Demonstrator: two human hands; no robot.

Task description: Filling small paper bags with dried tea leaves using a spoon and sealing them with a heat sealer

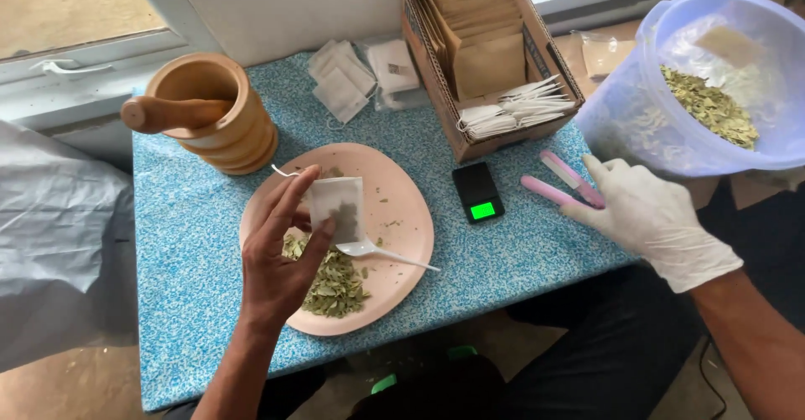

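A small white bag (337,206) is pinched in the left hand (281,256) at frame centre over the plate (411,219), mid-filling; more leaves (335,286) must be spooned in. The gloved right hand (646,215) lies spread, gripping nothing.

- The plastic tub (713,85) of dried leaves is cut off by the right edge.
- Part of the pink sealer (560,183) is covered by the gloved right hand (650,219).
- The small scale (478,191) shows a green display too small to be read.
- The lower part of the tea bag (337,208) is hidden behind the fingers of the left hand (281,256).
- The pestle's (172,112) end is sunk in the wooden mortar (214,114).
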